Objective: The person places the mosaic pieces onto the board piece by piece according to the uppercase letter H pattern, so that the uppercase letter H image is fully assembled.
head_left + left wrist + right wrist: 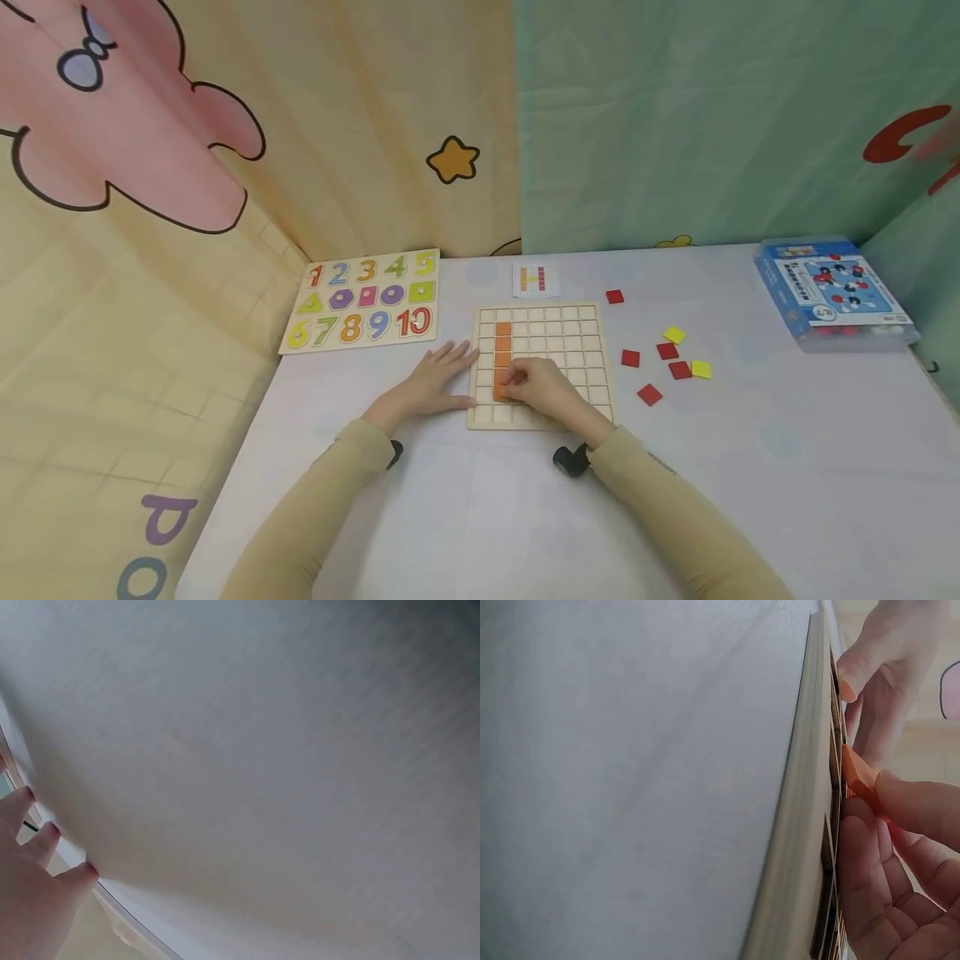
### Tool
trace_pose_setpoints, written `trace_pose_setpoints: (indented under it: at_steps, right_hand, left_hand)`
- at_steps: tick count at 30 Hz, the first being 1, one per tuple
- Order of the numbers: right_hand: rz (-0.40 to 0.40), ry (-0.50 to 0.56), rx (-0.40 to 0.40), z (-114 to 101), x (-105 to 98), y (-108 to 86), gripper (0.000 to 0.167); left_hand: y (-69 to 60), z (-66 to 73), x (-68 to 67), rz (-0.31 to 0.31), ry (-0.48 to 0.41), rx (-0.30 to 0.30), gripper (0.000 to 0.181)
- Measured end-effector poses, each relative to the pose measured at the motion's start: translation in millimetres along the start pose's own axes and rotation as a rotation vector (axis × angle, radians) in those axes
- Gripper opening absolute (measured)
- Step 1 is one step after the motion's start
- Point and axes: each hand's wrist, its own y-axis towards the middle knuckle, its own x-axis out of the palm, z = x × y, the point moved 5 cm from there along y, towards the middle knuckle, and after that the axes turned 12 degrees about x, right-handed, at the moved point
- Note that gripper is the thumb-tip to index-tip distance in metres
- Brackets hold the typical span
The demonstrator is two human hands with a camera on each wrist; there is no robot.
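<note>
A wooden grid board (555, 333) lies on the table, with a column of orange square tiles (503, 343) in its second column from the left. At the lower end of that column, my right hand (542, 385) pinches an orange tile (859, 774) between thumb and fingers. The right wrist view has this tile tilted against the board, one edge down at the grid. My left hand (431, 383) rests at the board's left edge, fingers spread and fingertips touching the rim. In the left wrist view, only part of the left hand (37, 885) shows.
Right of the board lie several loose red tiles (649, 394) and yellow tiles (701, 369). A small pattern card (551, 282) lies behind the board. A number and shape puzzle (330, 302) is at the back left, and a blue boxed set (836, 292) at the back right.
</note>
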Motion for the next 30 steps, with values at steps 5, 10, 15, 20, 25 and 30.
trace_pose_setpoints:
  at_steps: [5,10,15,20,25,30]
  right_hand:
    - [0.006,-0.039,-0.024,-2,1,0.2,0.006]
    - [0.025,-0.091,-0.061,-6,1,-1.1,0.004]
    - [0.039,-0.141,-0.057,-7,3,-1.4,0.004]
    - [0.036,-0.149,-0.060,-6,5,-1.0,0.004]
    - [0.009,-0.096,-0.055,0,-1,-5.7,0.008]
    - [0.010,0.012,-0.018,13,-29,-16.5,0.017]
  left_hand:
    - [-0.2,2.7,-2.1,-0.006,0.003,-0.010,0.087]
    - [-0.2,2.7,-3.1,-0.013,0.006,-0.016,0.087]
    - [-0.2,2.8,-2.1,-0.017,-0.004,-0.017,0.087]
    - [-0.2,3.0,-1.6,-0.020,-0.009,-0.017,0.087]
    - [0.0,4.4,-2.1,-0.014,-0.011,-0.009,0.087]
    - [0.9,2.9,-1.5,-0.013,-0.007,-0.015,0.088]
